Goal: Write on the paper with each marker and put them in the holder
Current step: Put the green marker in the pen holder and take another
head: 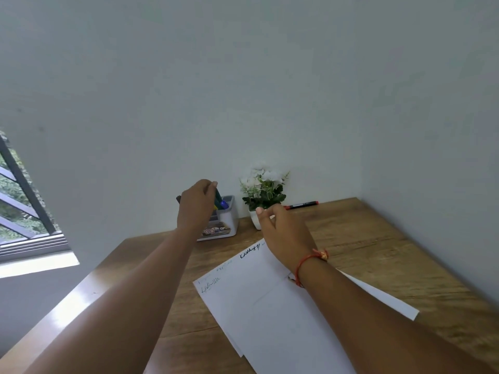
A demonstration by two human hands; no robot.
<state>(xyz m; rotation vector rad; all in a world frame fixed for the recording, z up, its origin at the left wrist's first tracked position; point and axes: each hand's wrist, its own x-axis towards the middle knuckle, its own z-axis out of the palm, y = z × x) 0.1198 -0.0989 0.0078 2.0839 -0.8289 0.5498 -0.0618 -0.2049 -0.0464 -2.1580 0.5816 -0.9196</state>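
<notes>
Fingers (pixel 208 188) closed around green marker (pixel 217 196)

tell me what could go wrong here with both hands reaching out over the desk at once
The right hand reaches toward the red marker close past the flower pot and could knock it over. The left hand is lowering a dark marker into the crowded holder; it might catch on the markers inside or tip the holder.

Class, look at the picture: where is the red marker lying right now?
The red marker lies on the wooden desk at the far edge by the wall, just right of the potted white flowers, beyond the right hand.
</notes>
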